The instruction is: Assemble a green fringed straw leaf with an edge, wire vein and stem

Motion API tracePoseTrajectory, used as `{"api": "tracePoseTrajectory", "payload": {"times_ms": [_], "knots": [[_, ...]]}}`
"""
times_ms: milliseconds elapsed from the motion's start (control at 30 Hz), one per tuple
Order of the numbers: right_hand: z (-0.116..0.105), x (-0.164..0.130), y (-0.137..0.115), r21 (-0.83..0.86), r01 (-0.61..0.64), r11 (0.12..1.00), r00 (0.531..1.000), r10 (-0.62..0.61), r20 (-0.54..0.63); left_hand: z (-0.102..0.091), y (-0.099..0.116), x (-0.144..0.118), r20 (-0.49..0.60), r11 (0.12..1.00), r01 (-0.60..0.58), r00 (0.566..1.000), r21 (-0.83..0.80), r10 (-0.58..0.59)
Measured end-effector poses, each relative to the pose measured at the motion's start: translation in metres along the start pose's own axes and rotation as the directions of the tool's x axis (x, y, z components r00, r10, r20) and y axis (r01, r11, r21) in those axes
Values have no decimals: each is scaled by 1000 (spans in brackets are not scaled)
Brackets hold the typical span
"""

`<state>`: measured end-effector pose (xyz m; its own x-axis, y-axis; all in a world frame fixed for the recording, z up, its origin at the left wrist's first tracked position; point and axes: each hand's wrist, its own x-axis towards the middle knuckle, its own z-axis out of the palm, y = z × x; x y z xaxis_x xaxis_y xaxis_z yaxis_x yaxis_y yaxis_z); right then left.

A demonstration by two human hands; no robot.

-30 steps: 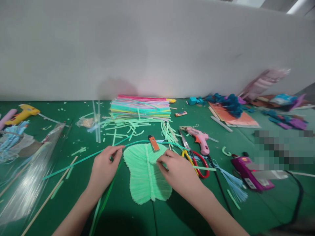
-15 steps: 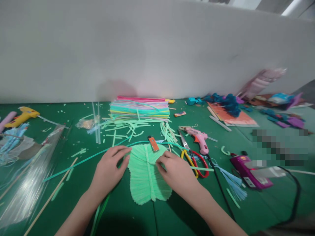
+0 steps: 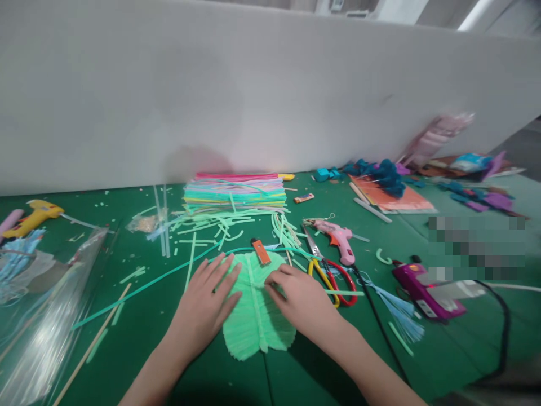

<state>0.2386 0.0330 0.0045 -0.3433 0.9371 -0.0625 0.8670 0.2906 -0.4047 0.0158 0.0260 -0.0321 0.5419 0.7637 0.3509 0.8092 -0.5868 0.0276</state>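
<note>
A light green leaf [image 3: 258, 321], made of fuzzy pipe-cleaner strands with a raised middle rib, lies on the table in front of me. My left hand [image 3: 211, 293] rests flat on the leaf's left side with its fingers spread. Over the right half, my right hand [image 3: 298, 293] is closed, thumb and fingertips drawn together at the leaf's surface; whatever is between them is hidden. An orange lighter [image 3: 261, 252] lies at the leaf's top edge. Behind the leaf runs a long teal pipe cleaner [image 3: 147, 285].
Scissors [image 3: 338, 282] and a pink glue gun [image 3: 340, 239] lie right of my right hand. Beyond the leaf is a pipe-cleaner bundle [image 3: 234, 194] with green offcuts. A yellow glue gun [image 3: 38, 217] and clear plastic wrap [image 3: 54, 327] are left; a purple device [image 3: 422, 290] is right.
My left hand has gone from curled fingers at the leaf's left edge to lying spread on the leaf. My right hand stays closed at nearly the same spot. The view has shifted slightly.
</note>
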Motion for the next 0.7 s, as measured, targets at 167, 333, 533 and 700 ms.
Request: {"api": "tracePoseTrajectory", "payload": {"times_ms": [167,333,533,700], "knots": [[-26,-1,1,248,21,969,1000,-16,-26,-6,-24,-3,-253,918,396,885,-32,-391],[-46,28,-13,360,17,933,998,3,-57,4,-47,-9,-189,872,490,857,10,-480],[-39,94,-36,455,101,885,995,-92,-42,18,-57,-11,-124,855,514,846,-71,-519],[-20,134,-59,597,133,791,990,-131,-48,23,-62,-13,-129,849,516,840,-113,-528]]}}
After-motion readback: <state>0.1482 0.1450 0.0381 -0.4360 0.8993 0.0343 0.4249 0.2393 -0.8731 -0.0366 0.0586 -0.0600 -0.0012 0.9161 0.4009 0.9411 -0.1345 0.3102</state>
